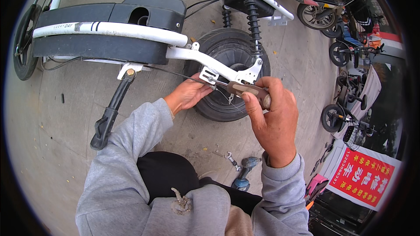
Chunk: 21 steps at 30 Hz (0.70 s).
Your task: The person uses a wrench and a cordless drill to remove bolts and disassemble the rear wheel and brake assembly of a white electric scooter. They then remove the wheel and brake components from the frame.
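My right hand (275, 118) grips the brown handle of a screwdriver (246, 90). Its shaft points left to a screw at the slotted white bracket (209, 74) under the rear frame arm (203, 59). Behind that bracket, my left hand (190, 95) reaches in palm up, beside the rear wheel (226, 111). The bracket and cable partly hide its fingertips, so whether they pinch anything cannot be told. A thin black brake cable (164, 71) runs along the frame to the bracket, and its bare wire end hangs near a small metal clamp (231, 98).
The white electric bike's kickstand (111, 114) slants down by my left forearm. A spring shock absorber (252, 23) rises above the wheel. On the concrete near my knees lie a wrench (233, 161) and a blue cordless power tool (246, 173). Parked bikes (338, 118) and a red banner with writing (364, 175) stand right.
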Each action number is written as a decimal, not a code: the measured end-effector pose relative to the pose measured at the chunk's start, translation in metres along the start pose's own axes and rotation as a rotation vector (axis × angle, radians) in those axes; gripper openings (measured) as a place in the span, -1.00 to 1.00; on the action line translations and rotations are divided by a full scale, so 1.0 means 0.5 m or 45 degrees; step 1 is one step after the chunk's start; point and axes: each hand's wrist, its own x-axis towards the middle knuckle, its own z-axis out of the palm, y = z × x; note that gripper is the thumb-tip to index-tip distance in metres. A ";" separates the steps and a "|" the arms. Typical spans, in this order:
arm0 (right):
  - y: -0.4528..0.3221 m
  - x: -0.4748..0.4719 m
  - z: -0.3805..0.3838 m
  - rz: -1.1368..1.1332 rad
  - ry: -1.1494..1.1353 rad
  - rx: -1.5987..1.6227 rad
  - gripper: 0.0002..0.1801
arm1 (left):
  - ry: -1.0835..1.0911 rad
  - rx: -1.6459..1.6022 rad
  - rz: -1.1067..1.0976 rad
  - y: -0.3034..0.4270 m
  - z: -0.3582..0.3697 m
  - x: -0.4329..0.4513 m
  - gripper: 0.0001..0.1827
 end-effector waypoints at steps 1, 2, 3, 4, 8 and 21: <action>-0.003 -0.003 -0.003 0.105 -0.072 -0.058 -0.66 | 0.010 0.010 -0.001 -0.001 0.000 0.000 -0.67; -0.001 0.002 -0.005 -0.009 -0.037 -0.016 -0.67 | 0.028 0.016 -0.004 -0.001 0.001 0.000 -0.67; 0.000 0.005 -0.007 -0.098 -0.016 0.009 -0.67 | 0.027 0.022 0.005 -0.001 0.002 -0.001 -0.67; 0.001 0.006 -0.010 -0.159 -0.011 0.035 -0.68 | 0.032 0.025 0.009 -0.002 0.004 -0.001 -0.67; 0.002 0.006 -0.017 0.033 -0.101 0.090 -0.66 | 0.048 0.022 0.016 -0.001 0.010 -0.005 -0.68; -0.005 0.004 -0.016 0.121 -0.143 0.022 -0.61 | 0.077 0.022 0.038 -0.003 0.014 -0.006 -0.72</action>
